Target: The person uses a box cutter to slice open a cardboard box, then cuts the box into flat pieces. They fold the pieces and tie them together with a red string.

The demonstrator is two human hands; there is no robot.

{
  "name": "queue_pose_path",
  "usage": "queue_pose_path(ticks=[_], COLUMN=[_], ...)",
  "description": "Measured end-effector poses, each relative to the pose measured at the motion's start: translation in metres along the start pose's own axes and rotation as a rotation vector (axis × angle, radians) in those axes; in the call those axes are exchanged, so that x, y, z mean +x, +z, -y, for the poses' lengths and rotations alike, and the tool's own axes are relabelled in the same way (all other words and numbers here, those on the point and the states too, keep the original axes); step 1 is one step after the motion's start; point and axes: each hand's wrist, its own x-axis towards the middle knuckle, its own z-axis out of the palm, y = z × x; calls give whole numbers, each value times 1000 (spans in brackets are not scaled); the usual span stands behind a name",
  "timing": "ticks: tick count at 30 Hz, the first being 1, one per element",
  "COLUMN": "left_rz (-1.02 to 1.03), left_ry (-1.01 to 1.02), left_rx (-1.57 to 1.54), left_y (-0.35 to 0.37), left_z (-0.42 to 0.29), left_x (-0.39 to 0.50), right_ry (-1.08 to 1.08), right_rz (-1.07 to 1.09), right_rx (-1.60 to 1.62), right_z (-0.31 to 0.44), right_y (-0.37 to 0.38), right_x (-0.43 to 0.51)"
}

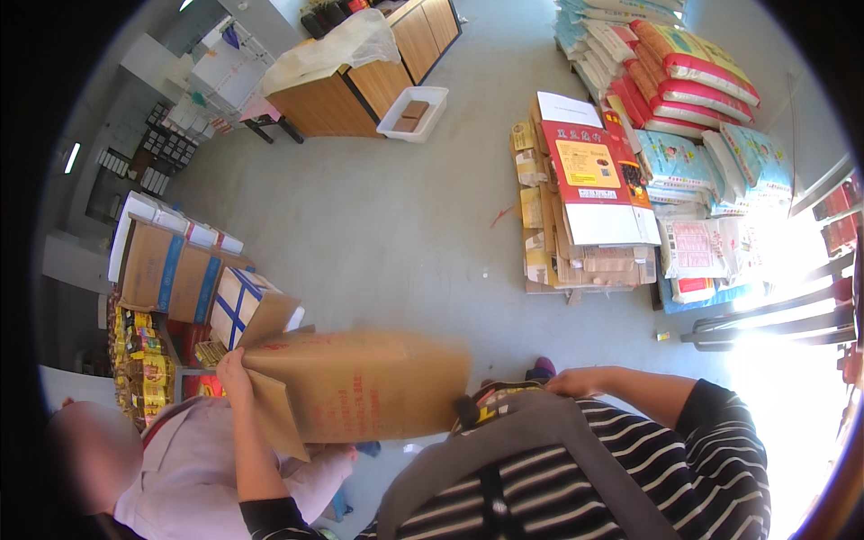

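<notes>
My left hand (234, 378) grips a brown cardboard box (378, 388) at its edge, beside the raised top flaps. The box lies on its side in the air before me, its open end to the left. Red print runs along the side, and its right end is blurred near my waist. My right hand (570, 383) rests at my waist, against the top of a patterned apron or pouch (503, 398). Its fingertips are hidden there, so whether it holds anything cannot be told.
A person in a pale top (196, 466) stands close at left. Stacked cartons (158, 266) and bottles (145, 364) are behind the box. Flattened cardboard (594, 169) and filled sacks (702, 88) stand at right. A white tub (428, 121) sits by a wooden counter (331, 101).
</notes>
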Motion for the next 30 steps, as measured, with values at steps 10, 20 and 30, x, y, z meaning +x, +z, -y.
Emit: queue_pose_path(ticks=[10, 20, 30], left_rz=[-30, -25, 104], left_ry=[181, -27, -75], left_rx=[-7, -50, -141], left_y=[64, 147, 149], left_z=[-71, -89, -103], left_x=[1, -48, -110], right_ry=[-408, -425, -323], right_rz=[-353, 122, -46], right_rx=[-65, -93, 106], right_z=[33, 36, 92], right_y=[19, 0, -15], right_x=[27, 74, 95])
